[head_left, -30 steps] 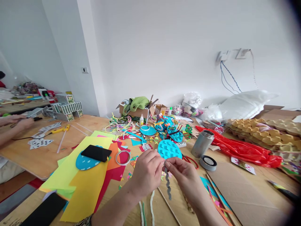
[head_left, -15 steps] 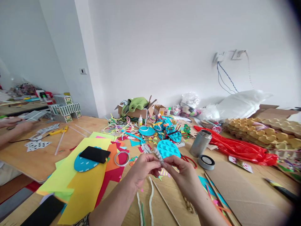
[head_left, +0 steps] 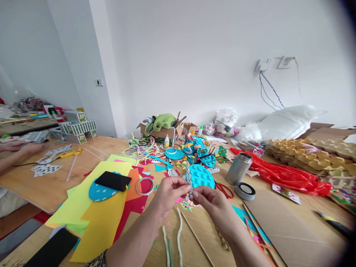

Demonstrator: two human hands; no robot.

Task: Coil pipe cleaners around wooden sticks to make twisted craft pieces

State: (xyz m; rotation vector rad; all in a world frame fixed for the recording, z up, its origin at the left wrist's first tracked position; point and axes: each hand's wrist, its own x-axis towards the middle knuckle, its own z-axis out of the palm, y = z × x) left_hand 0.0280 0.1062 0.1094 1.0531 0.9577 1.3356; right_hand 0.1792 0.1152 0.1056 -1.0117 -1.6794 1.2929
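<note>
A short grey twisted cord stands nearly upright between my two hands, over the middle of the table. My left hand pinches it from the left with thumb and forefinger. Lower down on the right side, my right hand pinches the cord near its bottom end. Behind it lies a blue paper oval with raised squares. Under my forearms are white fuzzy strands, a green strand and a thin wooden stick. Red-handled scissors lie close to my right hand.
A metal bottle stands at right beside its lid; cardboard lies nearer. Coloured paper, a black phone and a tape ring are left. Another person's hands work near a card structure.
The grey cord has gone from tilted to nearly upright, showing more of its length. My hands have shifted slightly around it, and the other person's hands have moved a little.
</note>
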